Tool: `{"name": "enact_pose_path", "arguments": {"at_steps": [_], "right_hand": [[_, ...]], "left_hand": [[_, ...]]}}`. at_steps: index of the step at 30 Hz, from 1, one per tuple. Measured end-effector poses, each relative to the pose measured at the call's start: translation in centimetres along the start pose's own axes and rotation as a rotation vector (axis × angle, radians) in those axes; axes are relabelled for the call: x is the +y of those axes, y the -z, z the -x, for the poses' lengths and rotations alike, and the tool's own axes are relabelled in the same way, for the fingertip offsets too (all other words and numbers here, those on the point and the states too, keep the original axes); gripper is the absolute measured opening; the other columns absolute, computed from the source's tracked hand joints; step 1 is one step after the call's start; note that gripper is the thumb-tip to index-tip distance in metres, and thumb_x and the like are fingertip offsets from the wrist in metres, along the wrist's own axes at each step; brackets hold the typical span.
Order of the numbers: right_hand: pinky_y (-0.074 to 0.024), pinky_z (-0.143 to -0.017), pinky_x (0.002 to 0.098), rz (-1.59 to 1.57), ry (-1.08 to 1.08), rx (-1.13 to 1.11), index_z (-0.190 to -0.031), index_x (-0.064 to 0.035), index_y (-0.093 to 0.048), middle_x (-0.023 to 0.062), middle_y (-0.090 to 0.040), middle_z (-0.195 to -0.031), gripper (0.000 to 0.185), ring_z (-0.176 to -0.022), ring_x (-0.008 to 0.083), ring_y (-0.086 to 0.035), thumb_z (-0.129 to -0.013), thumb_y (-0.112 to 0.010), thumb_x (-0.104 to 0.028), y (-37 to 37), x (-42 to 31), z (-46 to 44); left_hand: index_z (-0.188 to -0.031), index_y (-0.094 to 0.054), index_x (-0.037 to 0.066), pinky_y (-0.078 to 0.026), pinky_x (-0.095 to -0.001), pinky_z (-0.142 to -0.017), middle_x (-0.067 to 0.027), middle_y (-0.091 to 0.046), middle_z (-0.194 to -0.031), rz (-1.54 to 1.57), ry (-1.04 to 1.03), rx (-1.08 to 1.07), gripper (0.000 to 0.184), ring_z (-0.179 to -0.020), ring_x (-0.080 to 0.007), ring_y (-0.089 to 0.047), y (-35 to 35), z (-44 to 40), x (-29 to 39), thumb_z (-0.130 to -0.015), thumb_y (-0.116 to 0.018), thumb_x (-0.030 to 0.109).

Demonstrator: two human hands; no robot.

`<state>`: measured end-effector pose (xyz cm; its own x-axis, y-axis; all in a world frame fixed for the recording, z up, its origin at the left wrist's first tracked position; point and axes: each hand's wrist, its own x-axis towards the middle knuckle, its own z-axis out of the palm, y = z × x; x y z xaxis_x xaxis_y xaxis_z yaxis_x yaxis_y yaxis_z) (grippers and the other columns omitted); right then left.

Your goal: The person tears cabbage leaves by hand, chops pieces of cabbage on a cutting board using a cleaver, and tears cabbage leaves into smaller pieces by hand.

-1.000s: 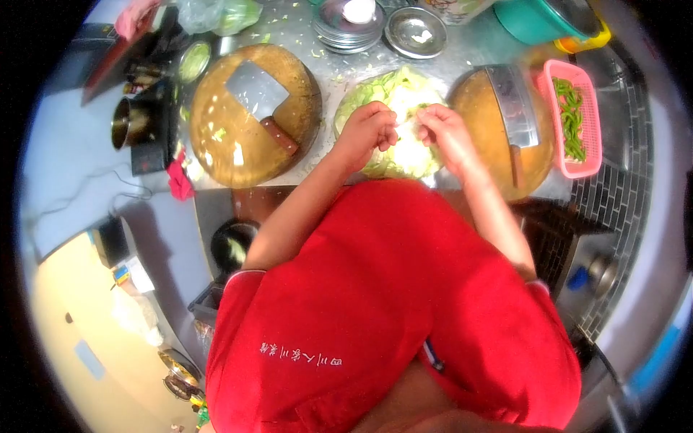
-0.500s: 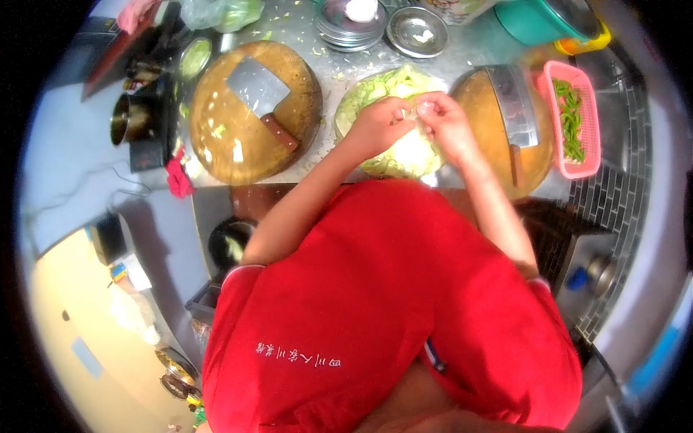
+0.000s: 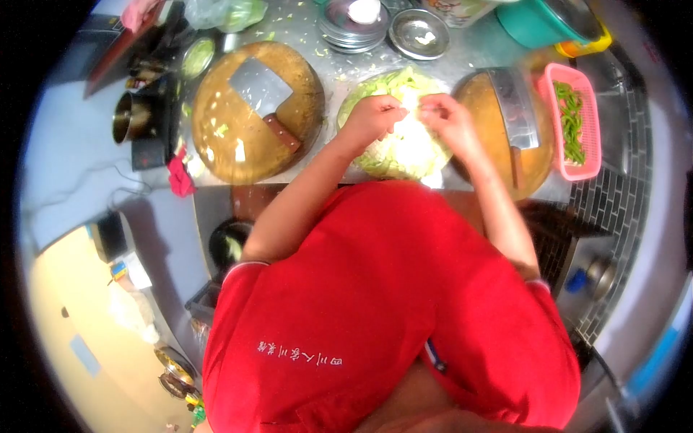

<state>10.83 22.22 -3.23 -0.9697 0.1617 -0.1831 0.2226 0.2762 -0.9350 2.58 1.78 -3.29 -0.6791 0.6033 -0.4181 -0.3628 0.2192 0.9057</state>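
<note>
A heap of pale green cabbage pieces [image 3: 401, 153] lies in front of me, its middle washed out by bright light. Over the heap's left part, my left hand [image 3: 372, 119] is closed, thumb and fingers pinched on what looks like a bit of cabbage leaf. Facing it, my right hand [image 3: 449, 121] pinches in the same way, its fingertips a short gap from the left ones. Glare hides most of what lies between the fingers.
A cleaver [image 3: 261, 86] rests on the left round chopping board [image 3: 216, 108]; another cleaver [image 3: 514, 108] lies on the right chopping board [image 3: 473, 123]. Beyond are stacked metal plates [image 3: 336, 32] and a teal tub [image 3: 527, 25]. A pink basket [image 3: 593, 137] holds green peppers [image 3: 570, 119].
My hands have drawn slightly apart; their fingertips were together before. More of the bright cabbage now shows between them. The boards and cleavers have stayed in place.
</note>
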Motion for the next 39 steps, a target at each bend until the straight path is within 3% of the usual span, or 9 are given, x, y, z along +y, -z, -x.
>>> {"name": "enact_pose_path", "arguments": {"at_steps": [10, 16, 22, 25, 28, 31, 34, 37, 39], "right_hand": [[-0.0523, -0.076, 0.0399, 0.325, 0.341, 0.012, -0.1, -0.004, -0.068, 0.0145, -0.063, -0.096, 0.014, -0.086, 0.034, -0.065, -0.092, -0.071, -0.015, -1.1, -1.0, 1.7], [-0.0494, -0.071, 0.0336, -0.012, -0.004, 0.036, -0.105, -0.0029, -0.067, 0.0088, -0.063, -0.095, 0.017, -0.079, 0.0204, -0.062, -0.093, -0.071, -0.015, -0.6, 0.6, 2.0], [-0.0487, -0.073, 0.0302, 0.154, 0.09, 0.141, -0.108, -0.0007, -0.066, 0.0062, -0.061, -0.098, 0.019, -0.082, 0.0168, -0.058, -0.093, -0.069, -0.011, 0.9, -2.1, 3.8], [-0.0487, -0.079, 0.0293, 0.167, 0.202, 0.031, -0.106, 0.0004, -0.065, 0.0071, -0.062, -0.104, 0.015, -0.09, 0.0163, -0.06, -0.093, -0.067, -0.007, 2.9, -2.1, 4.2], [-0.0483, -0.083, 0.0293, 0.232, 0.363, -0.11, -0.103, 0.0004, -0.064, 0.0083, -0.062, -0.108, 0.011, -0.098, 0.0155, -0.06, -0.093, -0.066, -0.004, 4.4, -0.9, 3.6], [-0.0486, -0.085, 0.0303, -0.064, 0.336, -0.146, -0.101, 0.0001, -0.063, 0.01, -0.061, -0.108, 0.008, -0.099, 0.0155, -0.062, -0.093, -0.065, -0.001, 4.3, -0.9, 3.2], [-0.0494, -0.085, 0.0306, -0.64, 0.122, -0.005, -0.1, -0.0003, -0.063, 0.0089, -0.063, -0.106, 0.006, -0.096, 0.0154, -0.063, -0.094, -0.064, -0.001, 2.3, -2.6, 3.5], [-0.0506, -0.083, 0.03, -0.17, 0.116, 0.089, -0.1, -0.0008, -0.064, 0.0056, -0.065, -0.101, 0.004, -0.088, 0.0141, -0.063, -0.096, -0.064, -0.002, 2.0, -4.0, 4.0], [-0.0512, -0.081, 0.0287, 0.066, 0.233, 0.198, -0.101, -0.0012, -0.066, 0.0029, -0.066, -0.095, 0.006, -0.083, 0.0124, -0.062, -0.096, -0.067, -0.004, 2.7, -4.5, 3.7]], "left_hand": [[-0.105, -0.068, 0.003, -0.044, -0.0268, -0.057, -0.0013, -0.063, -0.081, 0.196, -0.086, 0.003, 0.017, -0.067, -0.009, -0.056, 0.6, -0.1, 0.3, -0.093, -0.071, 0.015], [-0.111, -0.068, 0.005, -0.054, -0.0406, -0.082, -0.0118, -0.065, -0.113, -0.815, -0.698, 0.12, 0.029, -0.097, -0.0288, -0.065, 0.5, 1.1, 0.5, -0.088, -0.075, 0.02], [-0.115, -0.067, 0.004, -0.053, -0.0406, -0.089, -0.0165, -0.062, -0.117, -0.989, -0.537, 0.056, 0.027, -0.109, -0.0332, -0.063, 1.3, 1.9, -0.2, -0.091, -0.07, 0.016], [-0.115, -0.066, 0.001, -0.054, -0.0383, -0.082, -0.0127, -0.064, -0.116, -0.629, -0.639, 0.145, 0.022, -0.1, -0.0275, -0.065, 2.3, 2.2, 0.0, -0.097, -0.065, 0.013], [-0.114, -0.065, -0.001, -0.053, -0.0318, -0.079, -0.0097, -0.064, -0.115, 0.1, -0.483, 0.177, 0.019, -0.089, -0.0195, -0.067, 2.2, 2.7, -0.5, -0.1, -0.06, 0.01], [-0.117, -0.064, -0.001, -0.053, -0.0289, -0.074, -0.0062, -0.066, -0.104, 0.389, -0.284, 0.307, 0.021, -0.079, -0.0148, -0.065, 1.9, 4.8, 1.7, -0.103, -0.06, 0.014], [-0.106, -0.066, -0.001, -0.05, -0.0284, -0.072, -0.0058, -0.068, -0.091, 0.188, -0.208, 0.546, 0.017, -0.075, -0.0128, -0.062, 2.6, 6.0, 1.7, -0.102, -0.062, 0.015], [-0.097, -0.064, 0.0, -0.048, -0.0275, -0.066, -0.0025, -0.064, -0.075, -0.286, -0.113, 0.608, 0.018, -0.07, -0.0122, -0.061, 4.5, 8.3, 1.1, -0.103, -0.062, 0.017], [-0.094, -0.064, 0.0, -0.047, -0.0279, -0.068, -0.0032, -0.065, -0.08, -0.045, -0.12, 0.435, 0.017, -0.072, -0.0121, -0.061, 5.6, 9.8, 0.6, -0.102, -0.062, 0.015]]}}
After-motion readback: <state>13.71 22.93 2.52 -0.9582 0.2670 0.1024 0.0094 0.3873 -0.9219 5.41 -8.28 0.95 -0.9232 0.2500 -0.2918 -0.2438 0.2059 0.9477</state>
